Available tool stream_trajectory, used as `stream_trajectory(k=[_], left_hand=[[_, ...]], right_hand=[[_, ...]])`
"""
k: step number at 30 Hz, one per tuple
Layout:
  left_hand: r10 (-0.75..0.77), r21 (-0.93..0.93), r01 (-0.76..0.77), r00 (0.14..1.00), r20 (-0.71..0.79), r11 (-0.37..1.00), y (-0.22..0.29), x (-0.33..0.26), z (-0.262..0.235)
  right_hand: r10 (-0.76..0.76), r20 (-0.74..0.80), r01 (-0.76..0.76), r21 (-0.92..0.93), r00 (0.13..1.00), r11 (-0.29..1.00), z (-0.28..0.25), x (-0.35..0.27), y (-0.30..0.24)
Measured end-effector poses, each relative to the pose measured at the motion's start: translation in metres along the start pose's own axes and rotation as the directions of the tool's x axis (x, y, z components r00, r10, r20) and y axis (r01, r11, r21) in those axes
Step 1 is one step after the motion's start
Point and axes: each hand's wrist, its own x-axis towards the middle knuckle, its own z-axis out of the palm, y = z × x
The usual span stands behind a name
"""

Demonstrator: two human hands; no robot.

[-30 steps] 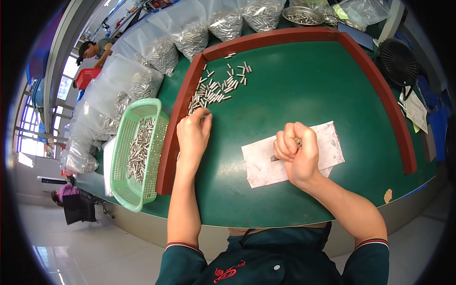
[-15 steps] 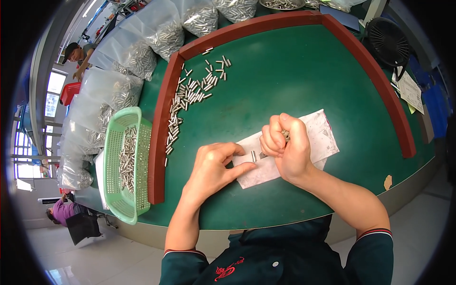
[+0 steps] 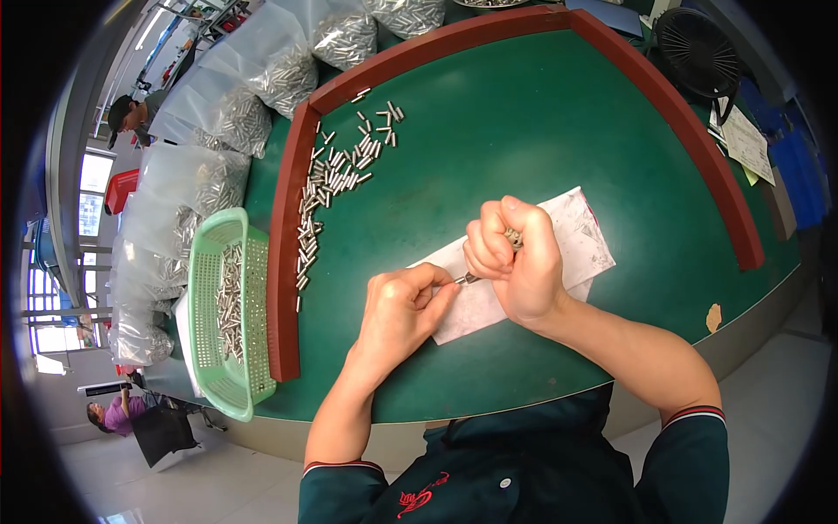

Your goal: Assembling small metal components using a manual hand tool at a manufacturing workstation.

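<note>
My left hand (image 3: 393, 314) pinches a small metal cylinder (image 3: 460, 280) between thumb and fingertips, over a stained white cloth or paper sheet (image 3: 578, 234). In a fist, my right hand (image 3: 531, 275) grips a hand tool (image 3: 515, 237) with a mottled handle end. The tool's short grey metal tip points at the cylinder and seems to meet its end; the rest is hidden in the fist. Loose metal cylinders (image 3: 345, 175) lie scattered on the green tabletop (image 3: 454, 131), along the left part of a red-brown border.
A red-brown raised border (image 3: 286, 253) fences the work area. Left of it stands a green basket (image 3: 260, 349) holding more cylinders. Clear bags (image 3: 288, 74) of cylinders line the far left. A black fan (image 3: 697, 52) stands at the back right. Two other people are in the background.
My left fingers have closed on the cylinder, which stood between parted thumb and fingers before. The right hand with the tool has moved slightly left, and the view has shifted a little.
</note>
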Motion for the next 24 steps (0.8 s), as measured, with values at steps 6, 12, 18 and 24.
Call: stream_trajectory(k=[6, 12, 18, 24], left_hand=[[0.004, 0.007, -0.004, 1.000, -0.004, 1.000, 0.0027, -0.0001, -0.0010], [0.012, 0.014, -0.012, 1.000, 0.005, 1.000, 0.0029, 0.0002, -0.0015], [0.013, 0.005, -0.013, 1.000, -0.002, 1.000, 0.0026, 0.0005, -0.0006], [-0.054, -0.030, 0.054, 0.998, 0.022, 0.998, 0.0036, 0.0002, -0.0020]], right_hand=[[0.004, 0.014, -0.004, 0.013, 1.000, 1.000, -0.0009, -0.0001, 0.0001], [0.002, 0.021, -0.002, -0.010, 1.000, 1.000, -0.0008, 0.0001, 0.0017], [-0.018, 0.012, 0.019, -0.033, 1.000, 0.999, 0.0020, -0.0012, 0.0017], [-0.055, 0.001, 0.054, -0.093, 0.999, 0.994, 0.0080, -0.0042, 0.0013]])
